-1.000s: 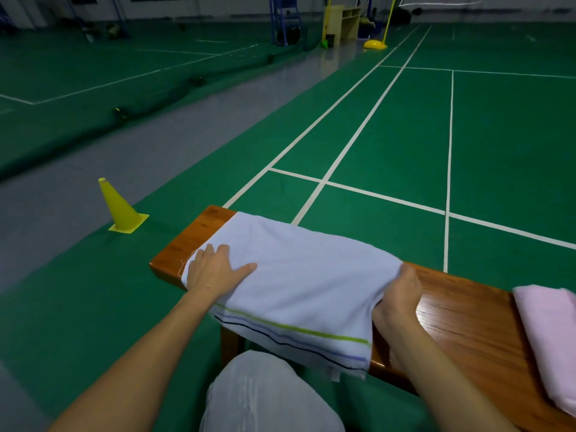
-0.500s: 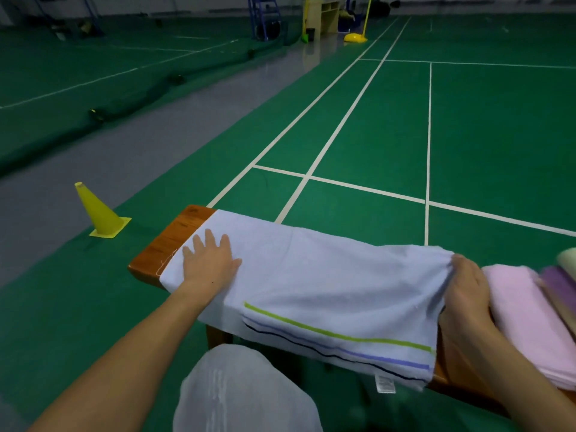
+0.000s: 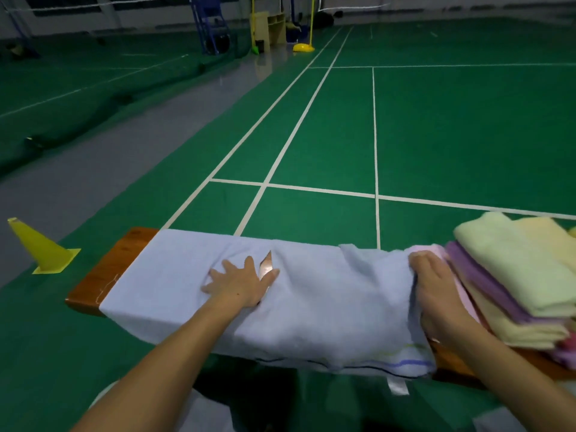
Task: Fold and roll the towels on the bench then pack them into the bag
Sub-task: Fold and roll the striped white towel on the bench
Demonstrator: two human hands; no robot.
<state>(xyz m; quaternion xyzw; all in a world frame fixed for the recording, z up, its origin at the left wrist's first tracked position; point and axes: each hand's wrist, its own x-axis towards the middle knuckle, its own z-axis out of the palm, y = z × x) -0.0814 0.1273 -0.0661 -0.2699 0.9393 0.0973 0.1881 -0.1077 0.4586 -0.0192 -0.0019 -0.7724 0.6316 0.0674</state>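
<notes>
Head view. A pale blue towel (image 3: 311, 307) lies spread on the wooden tabletop (image 3: 106, 275), its long axis running left to right along the bench, its near edge hanging over the front. The left hand (image 3: 240, 285) presses flat near mid-length, fingers splayed. The right hand (image 3: 436, 291) grips the towel's right end, just beside the stack of folded towels (image 3: 514, 275). A fold leftward would likely start from the right hand. No bag visible.
</notes>
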